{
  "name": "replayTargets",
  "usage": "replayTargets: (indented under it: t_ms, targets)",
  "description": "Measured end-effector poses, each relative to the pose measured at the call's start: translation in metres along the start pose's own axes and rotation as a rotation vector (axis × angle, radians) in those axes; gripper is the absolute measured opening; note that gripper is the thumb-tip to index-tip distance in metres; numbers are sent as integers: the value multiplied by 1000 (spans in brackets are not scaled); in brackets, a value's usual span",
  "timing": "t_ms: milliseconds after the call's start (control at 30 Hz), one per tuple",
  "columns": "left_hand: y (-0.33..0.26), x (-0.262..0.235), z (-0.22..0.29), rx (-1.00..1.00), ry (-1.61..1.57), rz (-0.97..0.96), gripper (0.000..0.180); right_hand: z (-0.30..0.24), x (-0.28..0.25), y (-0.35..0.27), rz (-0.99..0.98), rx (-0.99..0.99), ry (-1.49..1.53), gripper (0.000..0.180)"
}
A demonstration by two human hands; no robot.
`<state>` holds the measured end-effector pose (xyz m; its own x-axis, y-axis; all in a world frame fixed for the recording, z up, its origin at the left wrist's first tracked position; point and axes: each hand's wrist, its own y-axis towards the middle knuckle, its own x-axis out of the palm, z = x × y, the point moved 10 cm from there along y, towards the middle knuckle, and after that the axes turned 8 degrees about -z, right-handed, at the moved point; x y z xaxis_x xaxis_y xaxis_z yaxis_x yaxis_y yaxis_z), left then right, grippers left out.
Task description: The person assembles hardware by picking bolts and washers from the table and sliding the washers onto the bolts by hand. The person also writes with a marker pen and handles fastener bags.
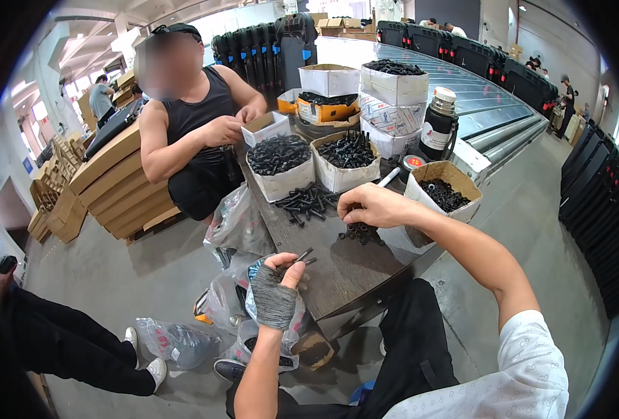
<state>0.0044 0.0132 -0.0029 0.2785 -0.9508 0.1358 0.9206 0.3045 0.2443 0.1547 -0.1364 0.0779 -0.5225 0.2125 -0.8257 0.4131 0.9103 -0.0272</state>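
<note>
My left hand (274,297), in a grey fingerless glove, holds a few black bolts (305,257) between thumb and fingers beside the table's near edge. My right hand (374,207) is bare and reaches down to a small pile of black ring-like nuts (360,236) on the dark table (330,272). Its fingers are curled together, and whatever they pinch is hidden. Past it, loose black bolts (308,202) lie in front of two cartons heaped with similar parts, a white carton (281,186) and a second carton (350,180). Beside my right forearm stands a box (467,212) of small black rings.
Across the table's left corner, a person (196,112) handles a small white box (267,130). A black flask (438,126) stands near stacked cartons (393,115). Behind runs a roller conveyor (491,105). Plastic bags (180,342) lie on the floor, near another person's legs (79,342).
</note>
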Motion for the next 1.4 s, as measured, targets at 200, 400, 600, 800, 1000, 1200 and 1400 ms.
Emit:
replayTargets:
  t_ms: [200,400,600,800,1000,1200,1400]
  targets:
    - [5,4,-2,-4,21,-11,19,4,9,-1,-74,43,-48,21]
    - [5,4,-1,3,-5,-2,20,-4,21,5,-114,43,-87,22]
    - [6,-2,-8,-11,9,3,20,-1,37,16,-124,-60,-190,17]
    - [6,5,-2,-33,-40,2,21,-7,30,10,-94,-71,-203,16]
    - [2,-1,6,27,46,107,22,-12,34,5,-8,10,592,16]
    - [-2,1,17,74,-11,162,23,-19,56,-3,163,-12,1057,15]
    - [-5,-6,21,67,-23,211,23,-21,73,-3,139,-58,1402,17]
